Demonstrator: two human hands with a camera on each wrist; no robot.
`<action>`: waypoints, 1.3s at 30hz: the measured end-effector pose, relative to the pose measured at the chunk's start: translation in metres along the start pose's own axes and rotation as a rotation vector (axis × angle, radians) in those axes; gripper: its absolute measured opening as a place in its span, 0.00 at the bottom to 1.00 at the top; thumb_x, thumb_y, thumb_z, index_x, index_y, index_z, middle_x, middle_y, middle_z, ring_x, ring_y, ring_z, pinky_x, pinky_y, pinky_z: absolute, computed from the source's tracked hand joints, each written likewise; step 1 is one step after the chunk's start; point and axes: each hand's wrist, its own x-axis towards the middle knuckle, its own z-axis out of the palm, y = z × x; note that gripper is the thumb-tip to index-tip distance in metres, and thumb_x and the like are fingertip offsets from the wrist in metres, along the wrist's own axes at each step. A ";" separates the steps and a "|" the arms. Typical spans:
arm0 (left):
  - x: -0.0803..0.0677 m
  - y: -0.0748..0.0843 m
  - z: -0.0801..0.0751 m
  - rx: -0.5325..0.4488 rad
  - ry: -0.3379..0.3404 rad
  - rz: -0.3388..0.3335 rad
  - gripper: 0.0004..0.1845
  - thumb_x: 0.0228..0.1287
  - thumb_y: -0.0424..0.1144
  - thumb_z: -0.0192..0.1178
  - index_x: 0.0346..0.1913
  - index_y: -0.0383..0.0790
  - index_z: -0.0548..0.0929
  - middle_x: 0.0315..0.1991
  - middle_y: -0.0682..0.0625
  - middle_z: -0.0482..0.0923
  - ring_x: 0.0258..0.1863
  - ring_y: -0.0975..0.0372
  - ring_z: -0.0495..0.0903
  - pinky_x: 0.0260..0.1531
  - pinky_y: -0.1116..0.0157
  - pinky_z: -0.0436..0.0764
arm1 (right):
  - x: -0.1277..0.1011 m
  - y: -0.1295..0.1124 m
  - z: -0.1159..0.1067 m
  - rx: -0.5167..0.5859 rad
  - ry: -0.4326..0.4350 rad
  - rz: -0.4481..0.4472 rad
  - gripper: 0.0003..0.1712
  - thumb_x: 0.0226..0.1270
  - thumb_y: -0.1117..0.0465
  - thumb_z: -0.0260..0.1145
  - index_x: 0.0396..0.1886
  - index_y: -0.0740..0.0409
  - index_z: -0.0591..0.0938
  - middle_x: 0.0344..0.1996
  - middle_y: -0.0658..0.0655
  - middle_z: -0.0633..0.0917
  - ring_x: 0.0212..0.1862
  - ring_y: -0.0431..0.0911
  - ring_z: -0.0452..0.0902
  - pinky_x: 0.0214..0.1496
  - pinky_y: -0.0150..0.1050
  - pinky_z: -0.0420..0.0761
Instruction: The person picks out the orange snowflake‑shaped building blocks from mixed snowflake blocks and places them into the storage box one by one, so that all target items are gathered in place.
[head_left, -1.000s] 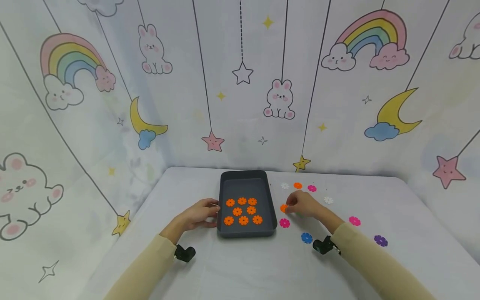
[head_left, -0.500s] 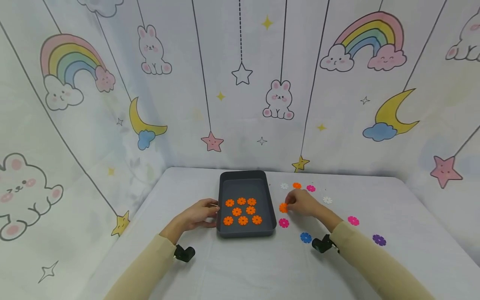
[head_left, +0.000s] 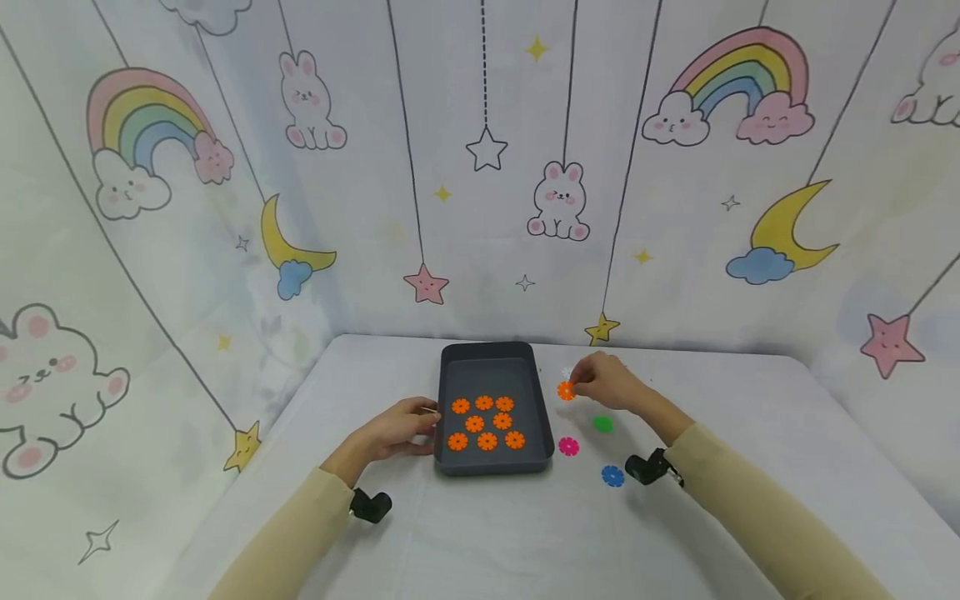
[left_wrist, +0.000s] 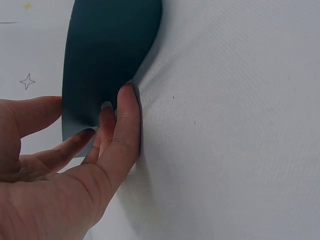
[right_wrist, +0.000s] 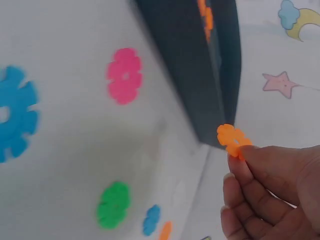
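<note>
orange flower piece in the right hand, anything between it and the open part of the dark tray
Nothing visible but the tray's own side. The right hand pinches the orange flower piece just beside the dark tray. Only its right wall lies between; the floor behind the eight orange pieces is bare.

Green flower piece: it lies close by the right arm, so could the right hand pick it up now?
Probably not yet: the right hand already pinches an orange piece. The green piece lies uncovered.

Orange flower piece (head_left: pixel 566 391), dark grey tray (head_left: pixel 487 461).
</note>
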 end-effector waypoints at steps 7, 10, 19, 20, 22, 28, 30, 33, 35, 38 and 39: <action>0.003 -0.001 -0.002 -0.012 -0.007 -0.004 0.27 0.78 0.38 0.55 0.74 0.30 0.65 0.70 0.35 0.68 0.62 0.46 0.76 0.49 0.51 0.87 | 0.029 -0.026 0.003 0.012 0.002 -0.055 0.05 0.69 0.65 0.68 0.39 0.62 0.87 0.34 0.55 0.88 0.36 0.46 0.80 0.41 0.42 0.84; 0.002 -0.001 -0.002 -0.015 -0.005 -0.001 0.27 0.79 0.37 0.55 0.73 0.30 0.65 0.69 0.34 0.69 0.61 0.46 0.76 0.49 0.51 0.86 | 0.040 -0.045 0.010 0.024 -0.028 -0.062 0.05 0.69 0.64 0.68 0.39 0.62 0.88 0.34 0.54 0.87 0.36 0.47 0.80 0.39 0.41 0.83; 0.001 -0.003 -0.001 -0.007 -0.007 0.008 0.25 0.79 0.36 0.54 0.72 0.31 0.67 0.67 0.36 0.71 0.59 0.47 0.77 0.48 0.52 0.87 | 0.076 -0.078 0.043 0.031 -0.101 -0.138 0.05 0.68 0.67 0.67 0.39 0.64 0.89 0.34 0.55 0.89 0.36 0.46 0.82 0.39 0.40 0.84; 0.002 -0.003 -0.001 -0.006 -0.009 0.008 0.25 0.78 0.36 0.54 0.72 0.30 0.67 0.67 0.36 0.71 0.58 0.47 0.77 0.48 0.52 0.87 | 0.080 -0.080 0.047 0.036 -0.106 -0.135 0.06 0.69 0.67 0.67 0.39 0.64 0.89 0.35 0.55 0.88 0.36 0.46 0.81 0.40 0.40 0.84; 0.002 -0.002 -0.002 -0.006 -0.009 0.005 0.25 0.78 0.36 0.54 0.72 0.31 0.67 0.66 0.36 0.72 0.58 0.48 0.78 0.48 0.52 0.87 | 0.087 -0.081 0.055 0.043 -0.108 -0.122 0.06 0.69 0.67 0.67 0.39 0.64 0.89 0.36 0.55 0.88 0.36 0.46 0.81 0.40 0.41 0.84; 0.002 0.003 -0.001 0.005 -0.014 0.010 0.26 0.79 0.37 0.54 0.73 0.31 0.66 0.68 0.36 0.70 0.59 0.47 0.77 0.47 0.53 0.87 | 0.105 -0.085 0.074 0.025 -0.095 -0.034 0.07 0.67 0.67 0.67 0.40 0.63 0.90 0.37 0.57 0.89 0.34 0.46 0.79 0.36 0.38 0.81; 0.002 0.004 -0.001 0.009 -0.016 0.013 0.26 0.79 0.37 0.54 0.73 0.30 0.66 0.68 0.35 0.70 0.59 0.47 0.77 0.47 0.52 0.87 | 0.109 -0.087 0.079 0.011 -0.090 0.013 0.08 0.67 0.67 0.67 0.41 0.63 0.90 0.39 0.56 0.89 0.34 0.46 0.78 0.36 0.37 0.80; 0.001 0.004 0.000 0.003 -0.015 0.005 0.25 0.78 0.36 0.54 0.72 0.30 0.66 0.67 0.35 0.71 0.58 0.47 0.77 0.47 0.52 0.87 | 0.114 -0.086 0.087 0.000 -0.084 0.061 0.09 0.66 0.68 0.66 0.41 0.62 0.90 0.41 0.57 0.89 0.36 0.47 0.79 0.36 0.38 0.80; 0.000 0.004 0.000 0.003 -0.015 0.002 0.25 0.78 0.36 0.54 0.72 0.30 0.67 0.66 0.35 0.72 0.58 0.48 0.78 0.47 0.51 0.87 | 0.118 -0.084 0.092 0.004 -0.087 0.076 0.09 0.66 0.69 0.65 0.40 0.63 0.90 0.41 0.58 0.89 0.37 0.48 0.81 0.37 0.40 0.82; 0.000 0.002 0.000 0.007 -0.012 0.000 0.25 0.78 0.37 0.55 0.71 0.30 0.67 0.65 0.36 0.73 0.58 0.48 0.78 0.48 0.51 0.87 | 0.125 -0.080 0.099 -0.005 -0.096 0.082 0.08 0.65 0.70 0.65 0.35 0.61 0.90 0.39 0.59 0.88 0.37 0.49 0.82 0.39 0.42 0.84; 0.000 0.002 0.000 0.008 -0.011 0.000 0.25 0.78 0.37 0.55 0.71 0.30 0.67 0.65 0.36 0.73 0.58 0.48 0.78 0.48 0.51 0.87 | 0.127 -0.077 0.102 -0.015 -0.095 0.065 0.07 0.64 0.70 0.66 0.33 0.61 0.90 0.37 0.58 0.88 0.35 0.49 0.82 0.37 0.42 0.84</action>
